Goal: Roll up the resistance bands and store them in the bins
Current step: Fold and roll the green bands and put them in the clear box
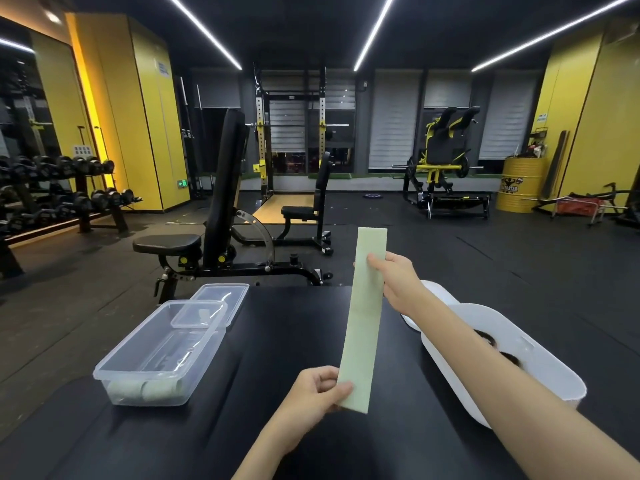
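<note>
Clear bin (130,337), green band (363,323), white bin (547,358)

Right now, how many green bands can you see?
3. One flat green band is held by the left hand and right hand; two rolled green bands lie at the near end of the clear bin. More may hide behind them.

The band (363,317) at centre frame is plain pale green, as are the rolls (143,389) in the clear bin (129,337) at lower left. The tub (547,372) at right is white, the table (294,334) black, the pillars (149,126) and drum (519,188) yellow.
</note>
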### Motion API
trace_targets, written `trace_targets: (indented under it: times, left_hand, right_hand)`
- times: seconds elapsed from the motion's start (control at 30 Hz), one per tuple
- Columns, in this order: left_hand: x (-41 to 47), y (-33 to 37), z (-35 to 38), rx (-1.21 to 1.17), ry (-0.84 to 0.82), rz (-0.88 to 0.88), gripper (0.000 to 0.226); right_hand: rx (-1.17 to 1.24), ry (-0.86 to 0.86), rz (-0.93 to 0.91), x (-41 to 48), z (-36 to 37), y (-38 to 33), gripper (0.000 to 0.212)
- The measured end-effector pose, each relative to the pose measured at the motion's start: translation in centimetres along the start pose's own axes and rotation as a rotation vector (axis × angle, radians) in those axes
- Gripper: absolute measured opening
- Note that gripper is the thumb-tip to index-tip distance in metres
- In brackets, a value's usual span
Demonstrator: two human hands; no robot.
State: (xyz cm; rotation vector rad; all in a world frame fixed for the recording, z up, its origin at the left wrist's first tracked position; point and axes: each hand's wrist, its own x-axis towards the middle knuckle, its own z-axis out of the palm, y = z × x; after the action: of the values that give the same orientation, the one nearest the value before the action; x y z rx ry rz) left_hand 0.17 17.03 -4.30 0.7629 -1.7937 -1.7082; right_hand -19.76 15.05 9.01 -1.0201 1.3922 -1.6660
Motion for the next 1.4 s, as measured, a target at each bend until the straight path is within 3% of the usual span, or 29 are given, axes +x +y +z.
trace_targets:
  times: [0.17,0.27,0.3,0.4,0.5,0.57,0.67,0.77,0.87,0.97,1.03,1.17,1.4]
  left_hand:
    - [0.2,-0.6,-0.5,0.036,-0.028,-0.045,0.021]
    - [0.2,-1.0,-1.3,0.125,-0.007,-0.097,0.017]
    - [0.2,-1.2,-1.5,0.158,0.006,-0.123,0.019]
    - [-0.1,-1.4,-1.9,0.233,0.034,-0.204,0.048]
    - [-0.6,-1.5,-2.3,0.246,-0.001,-0.236,0.061]
    - [-0.9,-1.4,-2.4,0.262,-0.017,-0.262,0.061]
    - [-1.0,-1.7,-2.8,0.358,-0.038,-0.318,0.055]
    - [-1.1,-1.6,-3.1,0.517,-0.076,-0.342,0.044]
    - [-1.4,-1.0,-3.2,0.778,-0.143,-0.342,0.036]
    - [-1.6,-1.5,-3.5,0.906,-0.107,-0.255,0.034]
    - [-1.8,-2.2,-4.0,0.853,-0.051,-0.108,0.027]
    - [-2.9,-3.4,-4.1,0.661,-0.116,0.1,0.018]
    - [-4.0,-5.3,-2.9,0.717,-0.004,0.278,0.01]
  right_hand:
    - [0.054,-0.025,0.172,2.0,1.0,2.9,0.031]
    - [-0.062,0.022,0.262,4.0,1.7,6.1,0.011]
    - [-0.125,0.028,0.265,5.4,1.7,7.9,0.014]
    - [-0.246,-0.043,0.274,9.9,1.3,14.2,0.024]
    - [-0.338,0.012,0.304,8.0,2.7,15.0,0.012]
    - [-0.408,0.029,0.275,7.5,3.0,16.1,0.021]
    - [-0.518,0.045,0.261,6.3,3.4,17.1,0.013]
    - [-0.686,0.037,0.198,5.4,3.4,17.4,0.026]
    - [-0.869,0.011,0.136,5.4,3.3,17.9,0.025]
    - [-1.029,-0.041,0.084,4.8,3.2,17.8,0.026]
    - [-1.005,-0.045,0.027,3.1,2.7,17.0,0.01]
    - [-0.903,-0.104,-0.197,-3.2,0.3,16.5,0.018]
    - [-0.805,-0.309,-0.403,-14.3,-3.2,17.2,0.008]
